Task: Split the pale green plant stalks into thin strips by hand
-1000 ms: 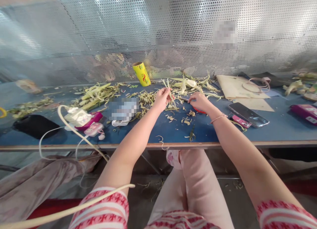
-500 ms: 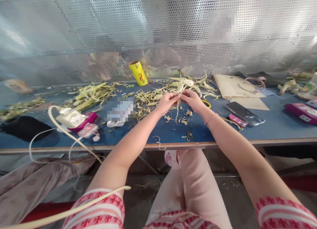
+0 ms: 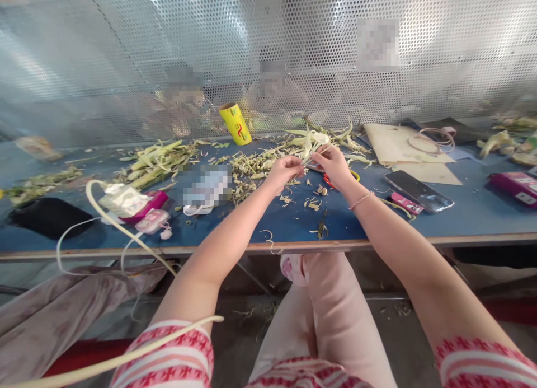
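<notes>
Looks shiny and metallic on the screen, smooth on the tabletop, glossy on the phone, papery on the sheet, rough on the plant scraps.

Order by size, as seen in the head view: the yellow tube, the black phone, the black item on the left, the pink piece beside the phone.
1. Black item
2. Black phone
3. Yellow tube
4. Pink piece
Apparent size only.

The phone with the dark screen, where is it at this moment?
In the head view, the phone lies on the right side of the blue table, right of the right hand, beside a small pink object.
</notes>
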Motion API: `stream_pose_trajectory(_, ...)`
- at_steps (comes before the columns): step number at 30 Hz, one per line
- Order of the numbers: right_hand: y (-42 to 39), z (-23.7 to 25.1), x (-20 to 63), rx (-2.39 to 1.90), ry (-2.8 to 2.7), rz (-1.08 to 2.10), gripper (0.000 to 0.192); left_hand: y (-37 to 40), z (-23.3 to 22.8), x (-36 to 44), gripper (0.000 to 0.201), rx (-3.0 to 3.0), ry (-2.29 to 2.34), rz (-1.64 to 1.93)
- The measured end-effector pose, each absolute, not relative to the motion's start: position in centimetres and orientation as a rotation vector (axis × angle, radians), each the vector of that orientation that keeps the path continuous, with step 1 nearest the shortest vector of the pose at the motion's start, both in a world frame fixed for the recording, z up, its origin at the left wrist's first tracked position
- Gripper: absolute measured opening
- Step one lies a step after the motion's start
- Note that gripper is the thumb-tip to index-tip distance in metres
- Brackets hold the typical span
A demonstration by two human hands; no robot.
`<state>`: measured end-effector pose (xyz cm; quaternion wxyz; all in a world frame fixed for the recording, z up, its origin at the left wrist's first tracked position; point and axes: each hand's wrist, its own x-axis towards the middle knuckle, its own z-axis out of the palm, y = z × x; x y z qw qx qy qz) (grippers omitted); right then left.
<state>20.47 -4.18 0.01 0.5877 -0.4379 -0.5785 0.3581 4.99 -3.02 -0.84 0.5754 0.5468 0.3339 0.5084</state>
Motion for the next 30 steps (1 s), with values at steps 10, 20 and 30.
stream_pose_trajectory(10, -4.1, -0.2, 20.6, -1.024, -1.383, 0.789, 0.019, -3.5, 0.1, 5.2, 0.010, 0.996, 0.716, 1.293)
stream_pose_trajectory(20, -3.9, -0.3, 20.5, -1.029, -1.391, 0.850, 0.013, -3.1, -0.8, 5.5, 0.009, 1.266, 0.713, 1.349)
stream_pose_trajectory(30, -4.2, 0.0, 20.6, -0.933, -1.460, 0.778, 0.023, -3.5, -0.4, 5.2, 0.009, 1.292, 0.846, 1.325)
